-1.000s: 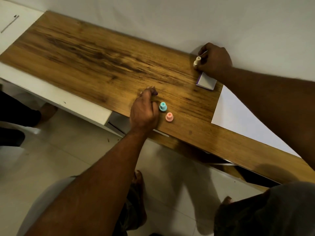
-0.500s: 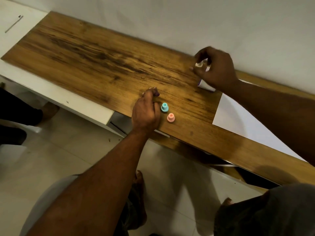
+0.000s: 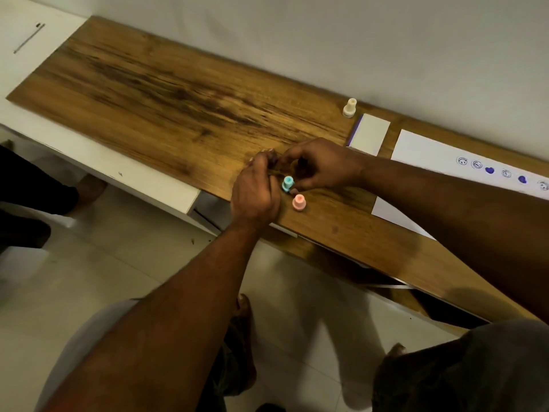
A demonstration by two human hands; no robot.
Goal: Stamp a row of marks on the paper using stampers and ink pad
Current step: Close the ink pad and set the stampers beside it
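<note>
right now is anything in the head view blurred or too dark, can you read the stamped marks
Head view: dim, warm light; the stamped marks on the paper read clearly enough as blue faces and hearts; the fingers by the blue stamper look soft; arm shadows fall blurred on the floor.

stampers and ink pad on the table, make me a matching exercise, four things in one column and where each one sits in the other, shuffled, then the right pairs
Things:
1. cream stamper
2. blue stamper
3. pink stamper
4. ink pad

Places:
A. between the left hand and the right hand
B. lying flat, right beside the paper
C. upright near the wall, at the ink pad's far corner
D. standing alone, closest to the front edge of the table

Pairs: 1-C, 2-A, 3-D, 4-B
</note>
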